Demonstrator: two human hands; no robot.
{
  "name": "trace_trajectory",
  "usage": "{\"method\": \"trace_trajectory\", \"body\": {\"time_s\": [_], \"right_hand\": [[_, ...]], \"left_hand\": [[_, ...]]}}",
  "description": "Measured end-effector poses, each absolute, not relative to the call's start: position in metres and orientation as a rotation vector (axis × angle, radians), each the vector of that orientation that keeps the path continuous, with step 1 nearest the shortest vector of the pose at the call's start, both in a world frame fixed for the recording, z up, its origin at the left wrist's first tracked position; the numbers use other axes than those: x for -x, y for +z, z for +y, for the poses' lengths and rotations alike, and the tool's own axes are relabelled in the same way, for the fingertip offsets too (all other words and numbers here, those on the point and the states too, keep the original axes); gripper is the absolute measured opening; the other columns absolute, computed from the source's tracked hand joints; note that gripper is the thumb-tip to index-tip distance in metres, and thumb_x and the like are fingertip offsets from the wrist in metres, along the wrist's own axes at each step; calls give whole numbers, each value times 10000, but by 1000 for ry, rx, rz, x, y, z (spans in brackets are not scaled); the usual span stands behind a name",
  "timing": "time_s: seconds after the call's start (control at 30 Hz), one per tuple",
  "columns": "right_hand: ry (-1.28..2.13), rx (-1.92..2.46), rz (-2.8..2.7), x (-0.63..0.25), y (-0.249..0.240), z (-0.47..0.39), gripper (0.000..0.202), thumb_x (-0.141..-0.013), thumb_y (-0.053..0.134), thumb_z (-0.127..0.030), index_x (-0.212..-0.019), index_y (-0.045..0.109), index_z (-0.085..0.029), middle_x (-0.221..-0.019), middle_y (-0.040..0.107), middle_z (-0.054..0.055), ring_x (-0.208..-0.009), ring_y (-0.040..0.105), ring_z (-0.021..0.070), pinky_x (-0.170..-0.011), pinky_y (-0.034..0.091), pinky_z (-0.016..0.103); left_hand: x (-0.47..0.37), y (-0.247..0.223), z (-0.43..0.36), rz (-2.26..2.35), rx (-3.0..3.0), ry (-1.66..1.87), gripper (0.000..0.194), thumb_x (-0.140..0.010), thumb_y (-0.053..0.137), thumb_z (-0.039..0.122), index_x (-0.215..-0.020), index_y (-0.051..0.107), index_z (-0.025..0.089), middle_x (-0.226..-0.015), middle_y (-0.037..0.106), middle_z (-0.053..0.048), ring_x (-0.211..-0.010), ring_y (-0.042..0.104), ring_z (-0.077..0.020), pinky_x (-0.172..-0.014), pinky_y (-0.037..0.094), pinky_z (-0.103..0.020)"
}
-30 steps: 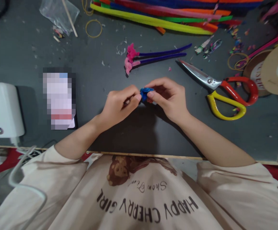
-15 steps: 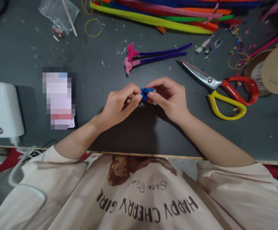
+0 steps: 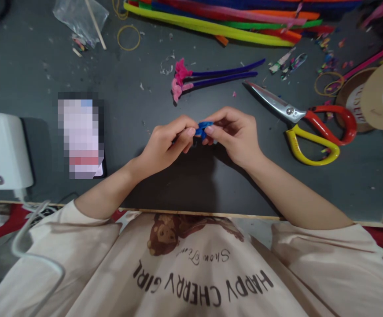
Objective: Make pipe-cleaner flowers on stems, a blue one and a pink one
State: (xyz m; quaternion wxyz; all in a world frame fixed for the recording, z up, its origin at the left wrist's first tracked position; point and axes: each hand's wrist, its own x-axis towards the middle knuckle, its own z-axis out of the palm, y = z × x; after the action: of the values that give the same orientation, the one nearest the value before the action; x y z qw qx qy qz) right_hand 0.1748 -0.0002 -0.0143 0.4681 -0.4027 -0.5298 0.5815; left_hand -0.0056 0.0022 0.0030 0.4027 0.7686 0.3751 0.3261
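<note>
Bent blue pipe cleaner (image 3: 205, 126) held up between both hands over the dark gray table (image 3: 178, 189)
Left hand (image 3: 168, 141) has one end pinched thumb-to-index, right hand (image 3: 237, 132) pinches the other, so yeah, fingertips nearly touching. Two pink pipe-cleaner flowers (image 3: 180, 75) lie just beyond, red-and-yellow-handled scissors (image 3: 290, 112) off right, phone (image 3: 81, 132) off left.

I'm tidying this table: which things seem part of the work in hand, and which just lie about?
Likely part of the work:
blue piece, held in the fingers
pink-topped purple stems
pipe cleaners
scissors

Apparently just lying about:
phone
white device
plastic bag
</note>
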Motion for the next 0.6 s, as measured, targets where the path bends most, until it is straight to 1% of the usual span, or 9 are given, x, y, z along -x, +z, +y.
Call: {"method": "trace_trajectory", "body": {"time_s": [0.17,0.37,0.47,0.6], "right_hand": [[1439,934,-1290,-176,-17,1,266,-786,735,-437,-818,659,-184,-654,674,-61,-533,626,35,-496,515,140],[1423,981,-1310,-176,-18,1,317,-781,723,-492,-834,662,-185,-665,660,-52,-537,612,40,-498,515,152],[1395,984,-1327,-176,-18,1,340,-772,711,-533,-895,671,-218,-734,665,-52,-554,609,42,-511,524,164],[1353,995,-1371,-177,-18,1,362,-772,704,-547,-977,673,-250,-814,663,-43,-573,596,49,-539,539,193]], "left_hand": [[6,2,3,888,-1883,841,301,-1000,377,348,-854,574,173,-572,560,46,-483,507,-38,-507,403,-170],[5,2,5,913,-1841,825,352,-986,395,421,-840,598,174,-559,549,42,-474,490,-44,-501,393,-181],[4,1,5,963,-1827,824,368,-972,410,466,-815,581,182,-540,527,49,-470,488,-46,-498,390,-182],[4,-2,4,1026,-1861,828,326,-953,453,462,-791,548,195,-544,502,57,-470,457,-48,-503,385,-193]]}}
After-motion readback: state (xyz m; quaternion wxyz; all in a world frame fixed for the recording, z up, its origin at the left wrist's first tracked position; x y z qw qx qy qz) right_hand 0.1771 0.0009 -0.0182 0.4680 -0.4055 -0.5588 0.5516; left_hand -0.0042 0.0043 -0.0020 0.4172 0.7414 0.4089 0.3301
